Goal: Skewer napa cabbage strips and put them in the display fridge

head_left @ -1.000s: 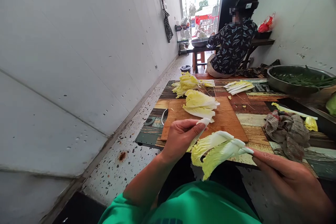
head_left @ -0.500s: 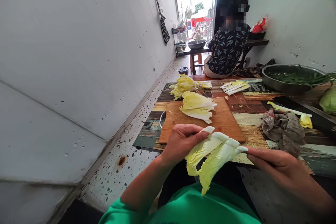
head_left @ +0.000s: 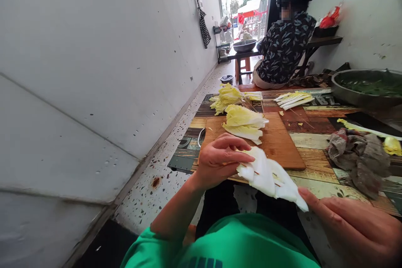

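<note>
Pale napa cabbage leaves, threaded on a thin wooden skewer, are held above the table's near edge. Short bits of the skewer show between the white stems. My left hand pinches their left end, fingers closed. At the other end, my right hand grips a white stem tip between thumb and finger. Just beyond, more loose cabbage leaves lie on a wooden cutting board. Behind the board are a heap of skewered yellow leaves and a bundle of skewered leaves.
To the right sit a crumpled grey cloth and a metal basin of green vegetables. A wall runs along the left. Farther off, a person in a patterned shirt sits at another table with a dark bowl.
The leaves have been turned so their white sides face up, with the skewer now showing. My right hand has moved right and lower. The view has swung slightly, shifting the scene rightward.
</note>
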`<state>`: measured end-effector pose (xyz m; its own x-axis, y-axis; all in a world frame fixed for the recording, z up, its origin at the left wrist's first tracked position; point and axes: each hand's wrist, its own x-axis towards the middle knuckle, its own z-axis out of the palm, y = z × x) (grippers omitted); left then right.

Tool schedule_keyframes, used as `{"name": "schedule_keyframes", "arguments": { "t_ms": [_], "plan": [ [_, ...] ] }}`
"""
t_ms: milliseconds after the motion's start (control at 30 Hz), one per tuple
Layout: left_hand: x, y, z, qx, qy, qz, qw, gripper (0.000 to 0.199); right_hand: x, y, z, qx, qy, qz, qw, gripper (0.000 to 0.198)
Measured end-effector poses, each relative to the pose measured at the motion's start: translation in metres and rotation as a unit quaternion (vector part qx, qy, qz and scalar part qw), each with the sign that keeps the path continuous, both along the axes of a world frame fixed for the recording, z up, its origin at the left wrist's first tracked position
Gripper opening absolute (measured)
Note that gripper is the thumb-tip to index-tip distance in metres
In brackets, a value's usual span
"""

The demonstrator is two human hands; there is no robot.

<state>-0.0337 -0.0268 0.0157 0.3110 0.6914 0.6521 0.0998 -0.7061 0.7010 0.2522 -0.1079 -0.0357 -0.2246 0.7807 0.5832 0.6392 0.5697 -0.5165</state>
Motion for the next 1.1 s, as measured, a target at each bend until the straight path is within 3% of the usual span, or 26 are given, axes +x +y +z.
{"name": "schedule_keyframes", "arguments": {
  "t_ms": [133, 233, 333, 400, 467, 533, 633, 733, 800, 900, 1000, 1100],
  "plan": [
    [-0.008, 0.003, 0.004, 0.019, 0.115, 0.002, 0.993, 0.036, 0.006, 0.001, -0.010, 0.085, -0.073, 0.003, 0.994, 0.057],
    [-0.002, 0.004, 0.006, 0.030, 0.110, -0.018, 0.993, 0.035, 0.001, 0.006, -0.003, 0.058, -0.029, -0.006, 0.998, 0.054],
    [0.003, 0.006, 0.000, 0.077, 0.074, 0.002, 0.994, 0.030, -0.006, 0.014, 0.010, -0.007, 0.065, -0.034, 0.997, 0.027],
    [0.001, 0.009, -0.009, 0.112, 0.077, 0.044, 0.990, 0.035, -0.005, 0.021, 0.018, -0.101, 0.162, -0.059, 0.980, 0.017],
    [-0.002, 0.013, -0.022, 0.146, 0.106, 0.087, 0.980, 0.037, 0.006, 0.030, 0.027, -0.209, 0.262, -0.054, 0.941, 0.029],
    [-0.007, 0.015, -0.036, 0.168, 0.141, 0.118, 0.968, 0.034, 0.024, 0.041, 0.039, -0.274, 0.335, -0.029, 0.901, 0.036],
    [-0.012, 0.020, -0.056, 0.169, 0.184, 0.152, 0.956, 0.030, 0.055, 0.065, 0.060, -0.264, 0.409, -0.042, 0.872, 0.032],
    [-0.016, 0.027, -0.076, 0.178, 0.199, 0.190, 0.945, 0.025, 0.078, 0.103, 0.078, -0.215, 0.430, -0.081, 0.873, 0.023],
    [-0.020, 0.034, -0.088, 0.175, 0.196, 0.210, 0.942, 0.023, 0.091, 0.137, 0.085, -0.179, 0.401, -0.123, 0.890, 0.022],
    [-0.025, 0.042, -0.104, 0.157, 0.185, 0.226, 0.943, 0.019, 0.110, 0.196, 0.090, -0.090, 0.221, -0.262, 0.935, 0.037],
    [-0.027, 0.046, -0.112, 0.138, 0.180, 0.228, 0.947, 0.018, 0.125, 0.252, 0.093, -0.011, 0.046, -0.368, 0.929, 0.049],
    [-0.028, 0.048, -0.112, 0.117, 0.184, 0.222, 0.950, 0.016, 0.121, 0.295, 0.083, -0.014, -0.053, -0.367, 0.929, 0.052]
  ]
}}
